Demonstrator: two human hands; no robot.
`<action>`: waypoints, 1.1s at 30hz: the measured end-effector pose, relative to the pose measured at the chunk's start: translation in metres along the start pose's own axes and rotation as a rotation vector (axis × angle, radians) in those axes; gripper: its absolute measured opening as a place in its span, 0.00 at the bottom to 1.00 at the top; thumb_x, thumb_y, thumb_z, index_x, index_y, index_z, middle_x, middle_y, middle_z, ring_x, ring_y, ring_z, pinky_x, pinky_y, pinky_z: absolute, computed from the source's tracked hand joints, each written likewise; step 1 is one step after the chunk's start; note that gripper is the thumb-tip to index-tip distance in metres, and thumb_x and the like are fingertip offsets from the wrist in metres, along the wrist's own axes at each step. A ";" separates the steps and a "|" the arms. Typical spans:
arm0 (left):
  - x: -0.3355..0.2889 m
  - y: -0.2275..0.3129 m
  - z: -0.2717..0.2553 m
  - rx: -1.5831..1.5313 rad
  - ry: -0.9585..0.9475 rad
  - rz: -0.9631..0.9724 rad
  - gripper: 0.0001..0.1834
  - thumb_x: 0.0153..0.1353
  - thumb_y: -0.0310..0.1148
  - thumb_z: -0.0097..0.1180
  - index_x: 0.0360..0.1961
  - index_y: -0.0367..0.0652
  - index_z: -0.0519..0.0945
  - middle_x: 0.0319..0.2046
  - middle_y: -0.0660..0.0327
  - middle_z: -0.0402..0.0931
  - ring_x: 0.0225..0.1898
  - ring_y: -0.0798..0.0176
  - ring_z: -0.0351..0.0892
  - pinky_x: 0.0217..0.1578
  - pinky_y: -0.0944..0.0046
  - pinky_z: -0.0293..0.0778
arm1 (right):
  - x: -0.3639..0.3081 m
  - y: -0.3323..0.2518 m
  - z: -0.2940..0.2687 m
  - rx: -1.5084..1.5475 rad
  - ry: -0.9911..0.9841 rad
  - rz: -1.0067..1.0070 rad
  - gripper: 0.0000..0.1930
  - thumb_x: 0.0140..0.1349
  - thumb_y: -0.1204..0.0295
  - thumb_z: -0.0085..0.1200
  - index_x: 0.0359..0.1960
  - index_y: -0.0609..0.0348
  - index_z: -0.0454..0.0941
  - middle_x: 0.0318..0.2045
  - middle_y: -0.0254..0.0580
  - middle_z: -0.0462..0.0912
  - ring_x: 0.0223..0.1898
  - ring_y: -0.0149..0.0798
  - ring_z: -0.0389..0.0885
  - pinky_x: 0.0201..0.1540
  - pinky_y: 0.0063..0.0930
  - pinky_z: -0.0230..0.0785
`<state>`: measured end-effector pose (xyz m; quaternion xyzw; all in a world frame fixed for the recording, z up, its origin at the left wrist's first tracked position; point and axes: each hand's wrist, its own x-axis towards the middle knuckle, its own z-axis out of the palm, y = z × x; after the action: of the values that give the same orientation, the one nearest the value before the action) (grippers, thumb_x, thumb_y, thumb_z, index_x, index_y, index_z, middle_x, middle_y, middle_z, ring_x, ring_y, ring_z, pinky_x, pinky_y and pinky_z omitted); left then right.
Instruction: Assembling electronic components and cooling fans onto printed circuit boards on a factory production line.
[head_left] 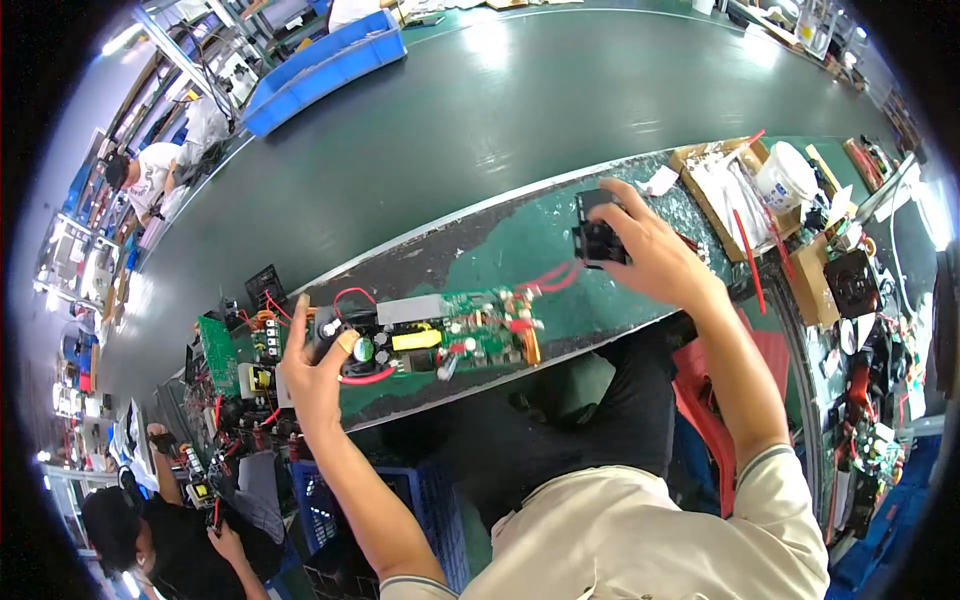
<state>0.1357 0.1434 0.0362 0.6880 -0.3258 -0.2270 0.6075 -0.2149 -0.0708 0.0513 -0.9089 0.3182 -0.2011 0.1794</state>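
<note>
A green circuit board (pixel 470 315) lies lengthwise on the bench in front of me, carrying a yellow transformer-like part, capacitors and a grey heat sink. My left hand (pixel 318 375) grips its left end, thumb over the round capacitors and fingers at the far edge. To the board's right, my right hand (pixel 650 245) is closed around a black plastic part (pixel 597 228), held just above the bench. Blurred red wires (pixel 552 278) run from beside this part toward the board's right end. The fingers and palm hide some of the black part.
More boards (pixel 218 345) and a black fan (pixel 265 285) crowd the bench's left end. Cardboard trays (pixel 705 165), a white bucket (pixel 786 175) and a red stick (pixel 748 260) stand at right. Beyond runs a wide dark green surface with a blue bin (pixel 325 70). A co-worker sits lower left.
</note>
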 end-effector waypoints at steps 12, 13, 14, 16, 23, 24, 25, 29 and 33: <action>0.022 0.009 0.024 0.157 0.424 0.249 0.33 0.59 0.41 0.66 0.64 0.42 0.70 0.56 0.54 0.74 0.57 0.59 0.73 0.58 0.56 0.66 | -0.093 -0.088 0.153 1.307 -0.160 0.477 0.15 0.71 0.62 0.48 0.46 0.63 0.76 0.37 0.43 0.83 0.37 0.36 0.83 0.43 0.28 0.76; 0.029 0.032 0.041 0.027 0.422 0.326 0.30 0.61 0.40 0.64 0.62 0.41 0.71 0.56 0.56 0.75 0.57 0.61 0.73 0.57 0.55 0.66 | -0.110 -0.108 0.180 1.684 -0.496 0.709 0.24 0.72 0.53 0.43 0.51 0.64 0.74 0.41 0.49 0.84 0.40 0.40 0.84 0.45 0.33 0.77; 0.040 0.043 0.056 -0.099 0.386 0.299 0.29 0.61 0.38 0.64 0.61 0.39 0.72 0.55 0.56 0.75 0.56 0.62 0.74 0.57 0.56 0.66 | -0.117 -0.122 0.198 1.763 -0.908 0.896 0.29 0.73 0.48 0.38 0.57 0.63 0.71 0.46 0.53 0.83 0.44 0.44 0.84 0.47 0.39 0.77; 0.051 0.077 0.084 -0.225 0.339 0.282 0.27 0.61 0.37 0.63 0.59 0.38 0.72 0.54 0.56 0.75 0.56 0.62 0.74 0.56 0.56 0.67 | -0.134 -0.160 0.217 2.009 -1.353 0.935 0.34 0.72 0.44 0.31 0.56 0.65 0.71 0.45 0.55 0.83 0.39 0.46 0.84 0.45 0.38 0.78; 0.059 0.133 0.104 -0.545 0.207 0.441 0.25 0.63 0.31 0.59 0.59 0.33 0.69 0.52 0.53 0.75 0.54 0.57 0.75 0.55 0.57 0.66 | -0.135 -0.183 0.211 2.206 -1.648 0.875 0.34 0.69 0.42 0.36 0.52 0.64 0.74 0.43 0.57 0.83 0.34 0.46 0.86 0.33 0.32 0.81; 0.059 0.134 0.104 -0.558 0.224 0.469 0.25 0.63 0.31 0.58 0.59 0.32 0.69 0.52 0.52 0.75 0.53 0.56 0.75 0.55 0.57 0.67 | -0.137 -0.184 0.212 2.215 -1.639 0.877 0.34 0.69 0.42 0.36 0.52 0.64 0.74 0.43 0.57 0.83 0.34 0.46 0.86 0.33 0.32 0.81; 0.059 0.134 0.104 -0.571 0.244 0.498 0.25 0.63 0.31 0.58 0.59 0.31 0.68 0.52 0.51 0.75 0.53 0.55 0.75 0.54 0.57 0.67 | -0.141 -0.187 0.215 2.215 -1.675 0.888 0.34 0.68 0.41 0.37 0.51 0.64 0.74 0.42 0.56 0.84 0.33 0.46 0.86 0.32 0.31 0.81; 0.059 0.127 0.108 -0.577 0.253 0.492 0.26 0.63 0.32 0.58 0.59 0.29 0.68 0.52 0.49 0.74 0.53 0.54 0.74 0.53 0.58 0.68 | -0.157 -0.183 0.242 2.291 -1.762 0.496 0.35 0.68 0.41 0.38 0.56 0.64 0.72 0.50 0.58 0.81 0.43 0.50 0.84 0.43 0.41 0.80; 0.055 0.119 0.102 -0.551 0.249 0.472 0.26 0.64 0.32 0.58 0.59 0.29 0.68 0.52 0.49 0.74 0.53 0.54 0.74 0.53 0.58 0.68 | -0.140 -0.165 0.230 2.353 -1.366 0.808 0.43 0.66 0.34 0.33 0.67 0.60 0.62 0.67 0.51 0.65 0.67 0.50 0.63 0.65 0.62 0.56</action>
<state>0.0811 0.0274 0.1422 0.4272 -0.3254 -0.0747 0.8402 -0.1213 0.1866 -0.1057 0.0038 0.0536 0.1919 0.9799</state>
